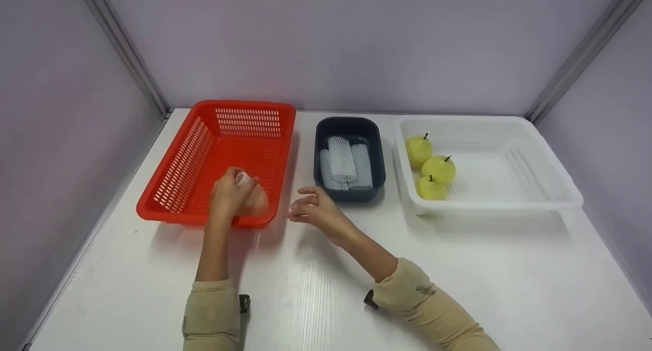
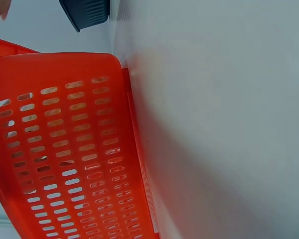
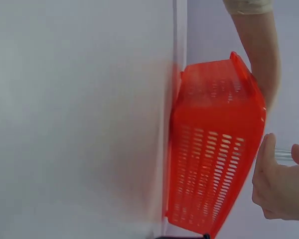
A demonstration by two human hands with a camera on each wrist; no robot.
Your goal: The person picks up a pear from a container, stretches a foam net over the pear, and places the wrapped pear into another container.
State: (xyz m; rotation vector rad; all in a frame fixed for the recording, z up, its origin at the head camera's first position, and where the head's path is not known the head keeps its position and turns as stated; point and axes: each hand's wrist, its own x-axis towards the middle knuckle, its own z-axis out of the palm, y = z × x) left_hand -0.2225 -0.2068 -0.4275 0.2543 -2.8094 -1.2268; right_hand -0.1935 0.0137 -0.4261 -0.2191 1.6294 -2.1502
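Inside the near right corner of the red basket (image 1: 244, 105), my left hand (image 1: 226, 194) grips a round fruit in a foam net (image 1: 256, 201), thumb toward the net's white end. In the left wrist view the basket wall (image 2: 65, 124) mostly hides that hand and the fruit. My right hand (image 1: 323, 216) hovers just outside the basket's right side, fingers loosely bent with nothing between them. The right wrist view shows the same hand (image 3: 279, 189) beside the basket rim, thumb and fingers apart.
A dark blue bin (image 1: 376, 185) at the back middle holds several white foam nets (image 1: 342, 160). On the right stands a white basket (image 1: 509, 206) with three yellow pears (image 1: 439, 170) along its left side. Grey walls enclose the white table (image 1: 305, 300).
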